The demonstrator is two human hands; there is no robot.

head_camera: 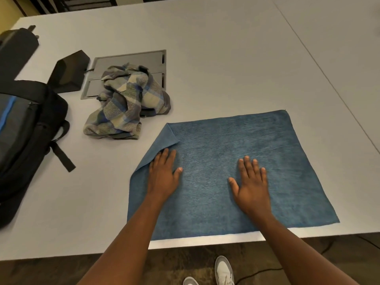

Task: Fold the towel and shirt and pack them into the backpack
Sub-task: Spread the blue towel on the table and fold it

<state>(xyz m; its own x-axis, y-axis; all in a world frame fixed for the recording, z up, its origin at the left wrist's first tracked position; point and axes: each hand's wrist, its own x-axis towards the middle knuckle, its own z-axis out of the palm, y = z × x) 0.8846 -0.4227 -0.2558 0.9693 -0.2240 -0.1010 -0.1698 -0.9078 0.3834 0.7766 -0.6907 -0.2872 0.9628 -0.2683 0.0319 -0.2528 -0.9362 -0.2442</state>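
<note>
STEP flatten towel (236, 145) | L hand (163, 177) + R hand (251, 188) flat, gripping nothing | flap beyond L fingertips prob. doubled: unfold, then halve.

The towel (236, 167) near the front edge is plain blue. The crumpled shirt (127, 103) to its far left is a plaid of grey, cream and blue. The backpack (26, 128) at the left is black and grey with a bright blue stripe. The worktop (205, 58) is pale grey.
</note>
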